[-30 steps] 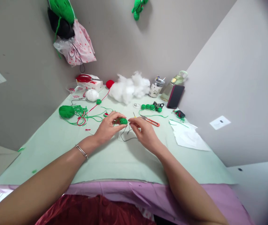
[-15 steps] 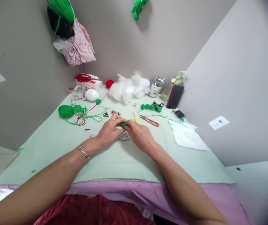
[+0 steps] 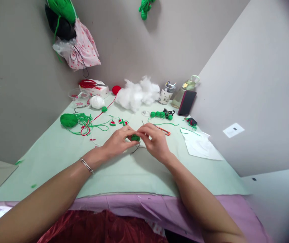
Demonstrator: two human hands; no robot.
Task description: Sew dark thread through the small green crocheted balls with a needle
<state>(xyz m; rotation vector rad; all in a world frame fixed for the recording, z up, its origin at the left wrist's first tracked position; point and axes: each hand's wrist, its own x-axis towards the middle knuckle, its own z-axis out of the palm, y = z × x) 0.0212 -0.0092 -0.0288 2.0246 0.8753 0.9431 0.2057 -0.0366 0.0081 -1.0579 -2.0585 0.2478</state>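
A small green crocheted ball [image 3: 135, 137] sits between my two hands over the pale green table cover [image 3: 124, 172]. My left hand [image 3: 117, 141] pinches it from the left, fingers closed on it. My right hand [image 3: 154, 140] is closed at the ball's right side, thumb and forefinger pinched together on something thin I cannot make out. A dark thread [image 3: 134, 150] trails down from the ball onto the cover. Red-handled snips [image 3: 162, 130] lie just behind my right hand.
Left of my hands lie a green yarn ball [image 3: 68, 120] and tangled green and red yarn [image 3: 88, 125]. Behind are white stuffing [image 3: 136, 94], a row of green crocheted balls [image 3: 161, 114], a cup of tools [image 3: 165, 94], a phone [image 3: 187, 103] and white paper [image 3: 200, 145].
My right hand has lifted a little and pulled slightly right of the green ball. The view has shifted slightly, and the left hand keeps its hold.
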